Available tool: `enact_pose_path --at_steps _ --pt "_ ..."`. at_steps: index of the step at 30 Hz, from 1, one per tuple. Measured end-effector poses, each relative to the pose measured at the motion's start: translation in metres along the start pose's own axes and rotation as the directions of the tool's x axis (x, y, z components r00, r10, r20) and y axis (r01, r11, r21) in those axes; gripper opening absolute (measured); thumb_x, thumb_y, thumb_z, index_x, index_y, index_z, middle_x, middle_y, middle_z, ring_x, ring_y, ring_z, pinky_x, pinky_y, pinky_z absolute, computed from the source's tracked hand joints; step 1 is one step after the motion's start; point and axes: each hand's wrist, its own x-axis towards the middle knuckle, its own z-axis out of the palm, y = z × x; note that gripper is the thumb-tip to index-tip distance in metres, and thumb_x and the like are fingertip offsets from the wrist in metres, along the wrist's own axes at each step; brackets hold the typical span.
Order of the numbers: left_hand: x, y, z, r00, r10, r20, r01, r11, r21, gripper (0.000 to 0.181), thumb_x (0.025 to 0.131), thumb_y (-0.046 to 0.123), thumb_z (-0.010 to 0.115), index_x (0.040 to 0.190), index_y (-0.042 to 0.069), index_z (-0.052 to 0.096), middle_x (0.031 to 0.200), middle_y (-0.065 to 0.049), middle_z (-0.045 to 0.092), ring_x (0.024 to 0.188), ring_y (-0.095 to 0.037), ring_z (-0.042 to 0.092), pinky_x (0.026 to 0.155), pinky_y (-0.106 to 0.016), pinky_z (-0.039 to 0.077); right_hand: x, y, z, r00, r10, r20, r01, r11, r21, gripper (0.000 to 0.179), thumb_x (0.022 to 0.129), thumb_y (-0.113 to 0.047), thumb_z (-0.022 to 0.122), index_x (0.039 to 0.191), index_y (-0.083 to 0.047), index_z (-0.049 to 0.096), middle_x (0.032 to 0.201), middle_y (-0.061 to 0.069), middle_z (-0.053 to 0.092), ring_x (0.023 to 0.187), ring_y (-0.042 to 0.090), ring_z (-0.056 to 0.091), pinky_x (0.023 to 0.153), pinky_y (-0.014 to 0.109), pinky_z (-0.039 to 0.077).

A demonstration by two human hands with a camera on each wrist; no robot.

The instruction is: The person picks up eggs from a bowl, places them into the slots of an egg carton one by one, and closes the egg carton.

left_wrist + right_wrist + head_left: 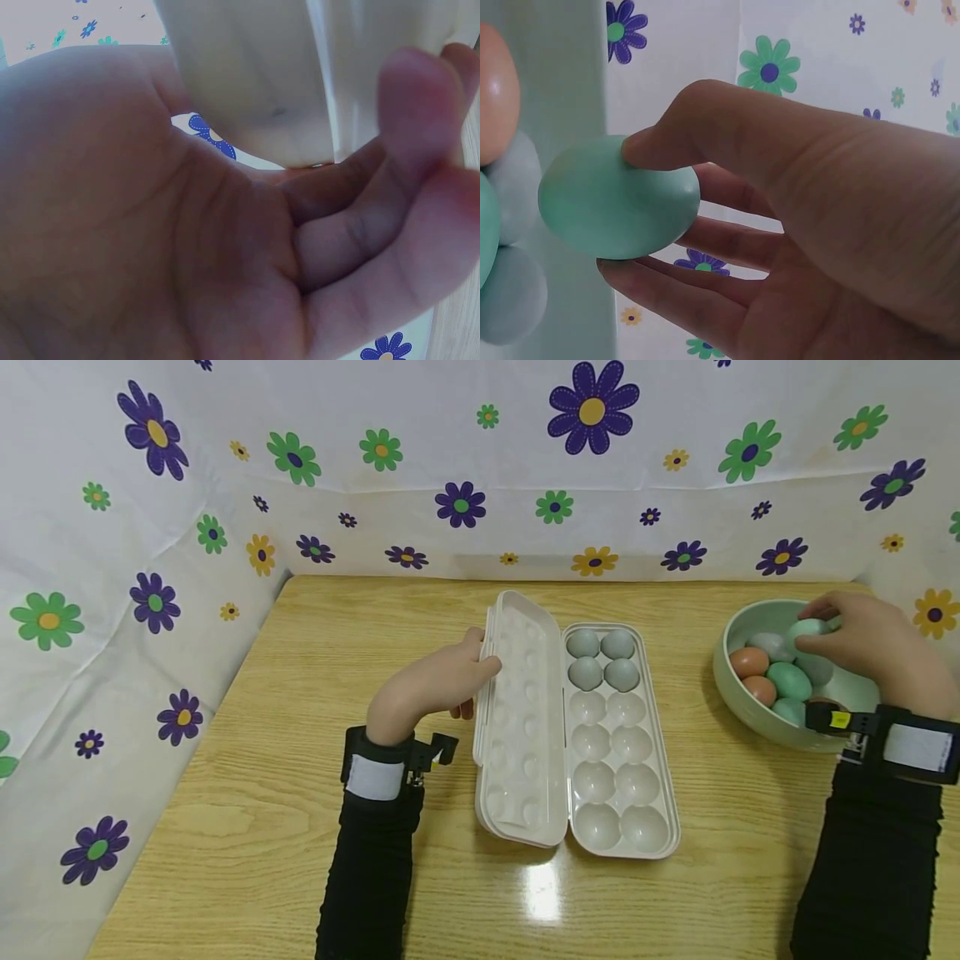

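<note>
A white plastic egg carton (622, 760) lies unfolded on the table, its lid (528, 718) tilted up on the left. Four grey-blue eggs (602, 658) fill the two far rows of cups. My left hand (442, 681) holds the lid's left edge, thumb over the rim and fingers behind it; in the left wrist view the pale lid (255, 90) lies against the fingers. My right hand (862, 635) pinches a green egg (619, 199) between thumb and fingertips, just above the other eggs in a pale green bowl (738, 706).
Inside the bowl lie orange eggs (750, 662), grey eggs and green eggs (789, 681). The bowl stands right of the carton on the wooden table (247, 827). A flower-printed cloth (525, 535) hangs behind the table and along its left side.
</note>
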Motion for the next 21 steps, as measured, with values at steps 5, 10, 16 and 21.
enact_pose_path --at_steps 5,10,16,21 --pt "0.0 0.0 0.0 1.0 -0.002 0.0 0.002 1.0 -0.004 0.045 0.098 0.027 0.029 0.133 0.0 0.026 0.072 -0.01 0.053 0.054 -0.023 0.052 0.052 -0.029 0.045 -0.001 -0.009 -0.001 0.999 -0.036 0.02 0.036 0.999 0.014 0.048 0.09 -0.028 0.059 0.121 0.006 0.049 0.12 0.035 0.044 0.103 0.049 0.041 0.086 0.066 0.036" --pt "0.0 -0.001 0.0 1.0 -0.001 0.0 0.001 1.0 -0.012 0.044 0.097 0.027 0.03 0.133 0.001 0.027 0.073 -0.01 0.053 0.055 -0.023 0.052 0.054 -0.033 0.047 0.0 -0.016 -0.002 0.994 -0.103 0.021 0.103 0.995 0.008 0.045 0.089 -0.023 0.061 0.12 0.008 0.051 0.119 0.035 0.047 0.101 0.048 0.044 0.085 0.063 0.038" --pt "0.0 -0.001 0.001 1.0 0.003 0.0 -0.003 1.0 -0.013 0.044 0.097 0.027 0.03 0.133 0.001 0.027 0.072 -0.01 0.052 0.054 -0.023 0.052 0.055 -0.035 0.047 -0.001 -0.026 -0.002 0.99 -0.138 -0.005 0.138 0.99 -0.001 0.042 0.087 -0.022 0.063 0.117 0.006 0.054 0.116 0.033 0.051 0.098 0.046 0.049 0.083 0.061 0.04" --pt "0.001 -0.001 0.001 1.0 0.005 -0.005 -0.005 1.0 -0.01 0.044 0.097 0.028 0.03 0.133 0.001 0.027 0.072 -0.01 0.053 0.054 -0.022 0.052 0.054 -0.034 0.047 -0.003 -0.037 -0.003 0.99 -0.144 -0.001 0.144 0.989 -0.027 0.043 0.087 -0.026 0.063 0.119 0.003 0.055 0.115 0.031 0.053 0.096 0.043 0.049 0.081 0.059 0.041"
